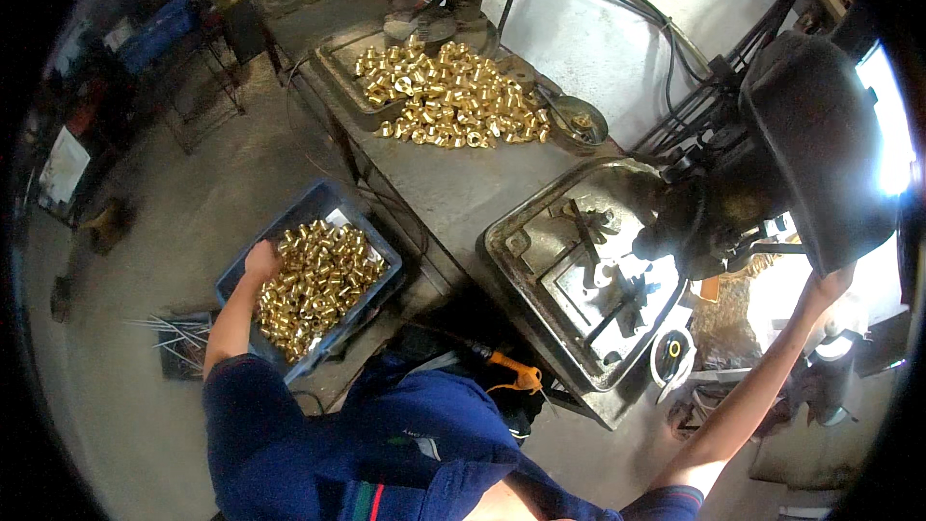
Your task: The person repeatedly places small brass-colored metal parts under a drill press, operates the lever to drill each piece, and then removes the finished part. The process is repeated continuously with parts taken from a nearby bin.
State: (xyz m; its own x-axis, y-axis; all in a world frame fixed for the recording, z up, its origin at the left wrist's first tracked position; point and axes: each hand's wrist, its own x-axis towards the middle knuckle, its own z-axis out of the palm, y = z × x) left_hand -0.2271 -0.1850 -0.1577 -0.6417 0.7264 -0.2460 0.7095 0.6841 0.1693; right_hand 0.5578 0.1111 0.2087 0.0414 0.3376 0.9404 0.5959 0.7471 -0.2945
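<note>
Fingers of the left hand (pixel 260 260) reach in among brass fittings (pixel 318 285) at the left side of a blue bin (pixel 307 207); whether they are spread or pinched on a piece, I cannot tell. Picking seems the step in hand; the next move likely calls for a sure grip. The right hand (pixel 831 282) meets the black machine cover's (pixel 820 145) lower edge, finger closure unclear. Beyond, a second brass heap (pixel 463 101) lies on the bench (pixel 424 169).

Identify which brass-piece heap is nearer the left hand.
The heap in the blue bin, left of the bench: the left hand is at its edge. The other heap lies on the bench, farther off.
</note>
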